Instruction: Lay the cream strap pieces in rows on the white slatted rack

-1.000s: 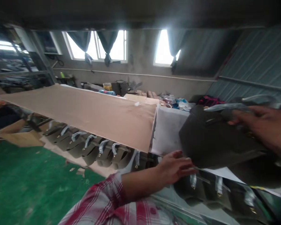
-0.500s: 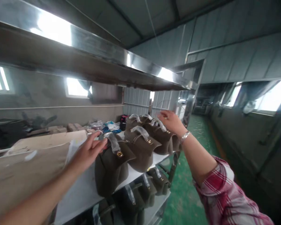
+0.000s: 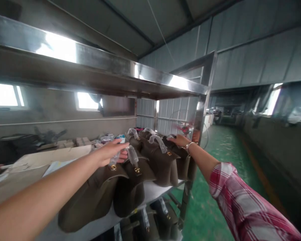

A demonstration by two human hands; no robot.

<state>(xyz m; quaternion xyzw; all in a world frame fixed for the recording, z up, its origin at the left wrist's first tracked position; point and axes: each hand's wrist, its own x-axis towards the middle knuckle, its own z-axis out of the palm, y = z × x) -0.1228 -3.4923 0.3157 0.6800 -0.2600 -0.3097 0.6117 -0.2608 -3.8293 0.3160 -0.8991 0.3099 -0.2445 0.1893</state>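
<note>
Brown bags [image 3: 160, 164] sit left of the steel post [image 3: 200, 115]; my left hand [image 3: 112, 152] is at the nearest bag's [image 3: 90, 194] wrapped handle [image 3: 113, 161], my right hand [image 3: 180, 140] at another handle [image 3: 171, 136] beside the post; can't tell whether either grips. Step, I judge: positioning bags; next move calls for steady handling. White-covered shelf [image 3: 153, 190] left of post, green floor [image 3: 203, 207] right, metal wall [image 3: 145, 110] behind
</note>
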